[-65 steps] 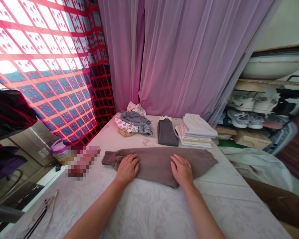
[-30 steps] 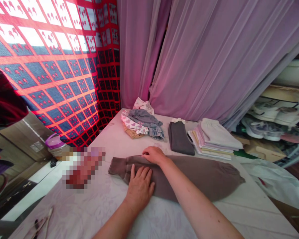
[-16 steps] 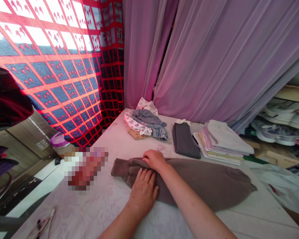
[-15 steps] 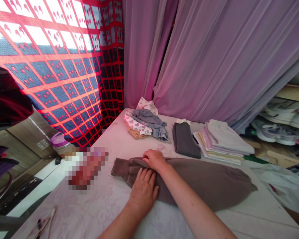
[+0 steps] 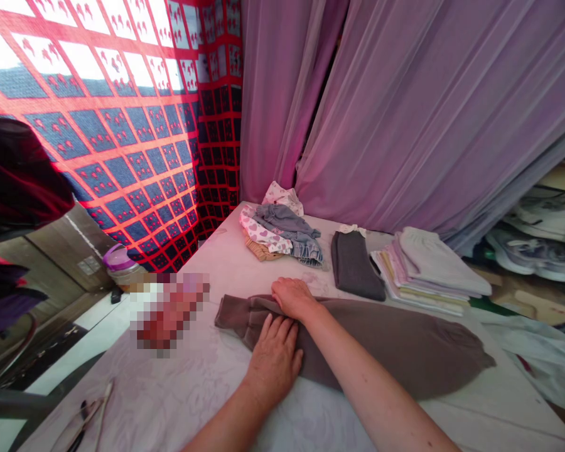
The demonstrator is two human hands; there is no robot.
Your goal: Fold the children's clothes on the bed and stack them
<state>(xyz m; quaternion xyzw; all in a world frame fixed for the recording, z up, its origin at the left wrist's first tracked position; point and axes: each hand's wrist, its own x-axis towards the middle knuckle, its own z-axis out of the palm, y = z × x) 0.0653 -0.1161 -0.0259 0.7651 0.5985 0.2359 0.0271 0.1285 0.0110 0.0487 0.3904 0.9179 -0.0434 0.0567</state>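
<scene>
Resting left grip (image 5: pixel 275 358) flat and released, palm down near cuffed end of brown garment (image 5: pixel 386 339). Reaching past it with right grip (image 5: pixel 292 296), fingers bent at far edge of brown garment; cannot tell whether pinching cloth. Stretched lengthwise across tabletop (image 5: pixel 193 376), cuff toward left. Farther back, left to right: loose heap of clothes (image 5: pixel 282 229), folded grey garment (image 5: pixel 356 263), stack of folded clothes (image 5: pixel 428 267). Behind: lilac curtain (image 5: pixel 405 125).
</scene>
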